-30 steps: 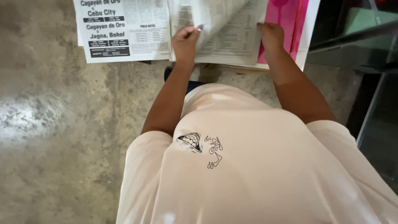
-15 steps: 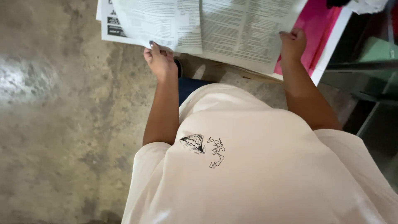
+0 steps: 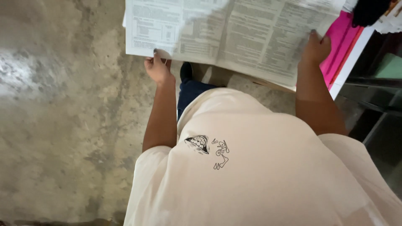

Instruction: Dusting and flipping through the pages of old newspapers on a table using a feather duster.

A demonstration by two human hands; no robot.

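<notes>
The wide sheet of printed grey-white newspaper (image 3: pixel 234 35) is held spread open across the top of the head view, above a mottled grey concrete floor (image 3: pixel 63 125).

Left hand (image 3: pixel 158 69): positioned at the lower left edge of the newspaper. The fingers are curled closed on the paper's bottom margin, pinching it from below; the fingertips are partly hidden behind the sheet.

Right hand (image 3: pixel 315 48): positioned at the right part of the newspaper, near its lower right edge. The thumb and fingers lie against the printed face and grip the sheet; the underside of the grip is not visible.

The newspaper spans the gap between both hands and sags slightly along its lower edge. Its upper part runs out of the picture.

Behind the right edge of the newspaper lies a bright pink flat sheet (image 3: pixel 341 46), resting on a white-edged board (image 3: pixel 351 67). A dark object (image 3: pixel 368 11) sits at the upper right corner; its kind cannot be determined.

The person wears a cream short-sleeved shirt with a small black line drawing (image 3: pixel 211 148) and dark blue trousers (image 3: pixel 190 92).
</notes>
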